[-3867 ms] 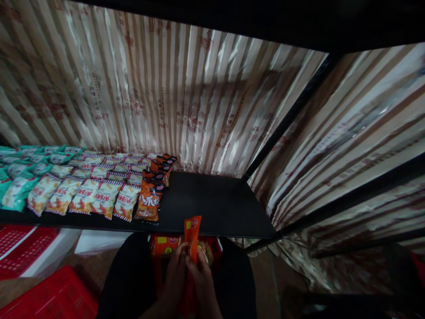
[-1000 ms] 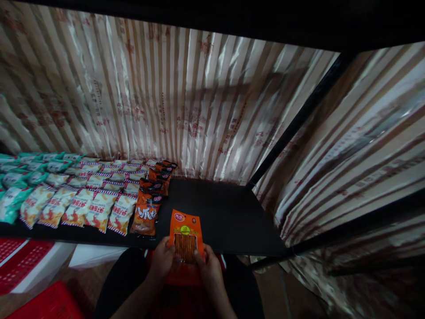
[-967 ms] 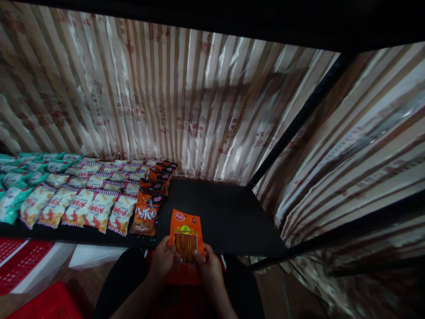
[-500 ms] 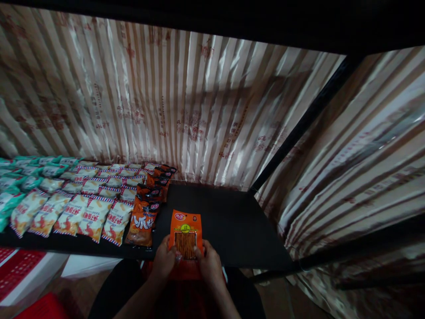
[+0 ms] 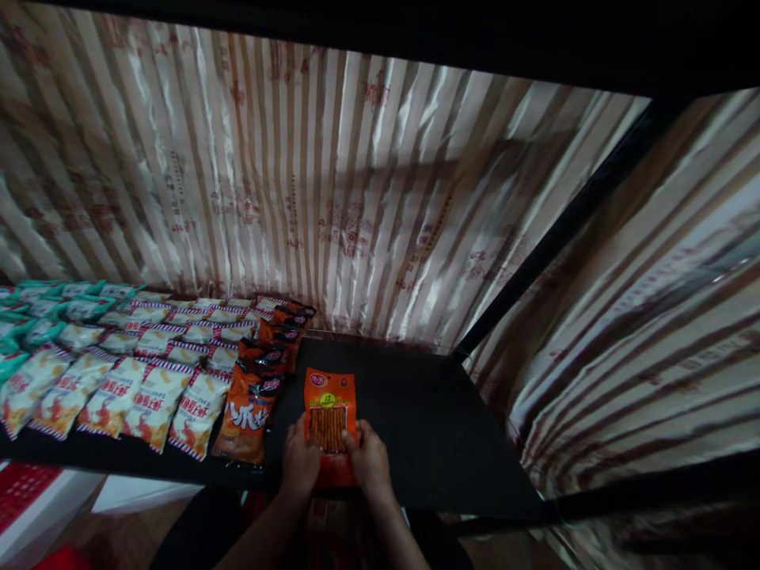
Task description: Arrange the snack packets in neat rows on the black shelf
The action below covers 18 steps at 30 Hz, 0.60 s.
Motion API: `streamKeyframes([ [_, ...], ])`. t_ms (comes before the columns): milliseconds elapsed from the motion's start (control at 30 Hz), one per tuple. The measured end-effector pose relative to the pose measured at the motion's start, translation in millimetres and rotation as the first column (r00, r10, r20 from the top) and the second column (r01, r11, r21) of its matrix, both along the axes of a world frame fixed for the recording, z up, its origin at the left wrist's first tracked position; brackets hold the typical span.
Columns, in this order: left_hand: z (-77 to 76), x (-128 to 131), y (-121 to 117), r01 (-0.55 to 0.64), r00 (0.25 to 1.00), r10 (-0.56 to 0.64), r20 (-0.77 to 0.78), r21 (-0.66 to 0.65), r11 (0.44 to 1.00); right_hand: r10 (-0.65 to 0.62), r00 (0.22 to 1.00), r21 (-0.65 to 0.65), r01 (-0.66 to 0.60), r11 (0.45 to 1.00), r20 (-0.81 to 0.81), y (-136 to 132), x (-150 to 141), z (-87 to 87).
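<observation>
An orange snack packet (image 5: 330, 394) with a clear window showing brown sticks is gripped at its two sides, low over the front part of the black shelf (image 5: 427, 427). My left hand (image 5: 300, 459) closes on its left edge. On the opposite edge, my right hand (image 5: 369, 459) pinches it, thumb across the front. The packet's printed face points up toward me. Just left of it lies a column of brown-orange snack bags (image 5: 246, 412), apart from my left hand.
Rows of cream snack bags (image 5: 148, 400) and green bags (image 5: 89, 305) fill the shelf's left side. Striped sheeting (image 5: 356, 198) hangs behind. A dark post (image 5: 552, 229) slants at the right. Below the shelf at left is a red-and-white box (image 5: 36, 495).
Both hands have carried the orange packet a little farther over the shelf, away from my body. The camera view has shifted slightly.
</observation>
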<state>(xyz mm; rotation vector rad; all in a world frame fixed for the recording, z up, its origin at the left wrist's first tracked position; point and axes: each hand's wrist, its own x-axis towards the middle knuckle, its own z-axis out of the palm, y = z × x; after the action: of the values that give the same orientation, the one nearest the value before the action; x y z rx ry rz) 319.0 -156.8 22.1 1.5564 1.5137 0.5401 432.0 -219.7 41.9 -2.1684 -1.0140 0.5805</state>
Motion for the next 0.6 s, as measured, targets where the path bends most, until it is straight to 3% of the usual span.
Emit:
streamKeyframes([
  [367,-14.9,26.6,13.8,0.004,0.995,0.015,-0.100,0.195,0.981,-0.032,0.996,-0.002,0.032,0.999,0.089,29.9,11.5,-11.3],
  [600,-14.7,41.7,33.3,0.048,0.975,0.014,-0.223,0.270,0.962,-0.044,0.994,-0.020,0.046,0.999,0.099,50.3,20.9,-9.6],
])
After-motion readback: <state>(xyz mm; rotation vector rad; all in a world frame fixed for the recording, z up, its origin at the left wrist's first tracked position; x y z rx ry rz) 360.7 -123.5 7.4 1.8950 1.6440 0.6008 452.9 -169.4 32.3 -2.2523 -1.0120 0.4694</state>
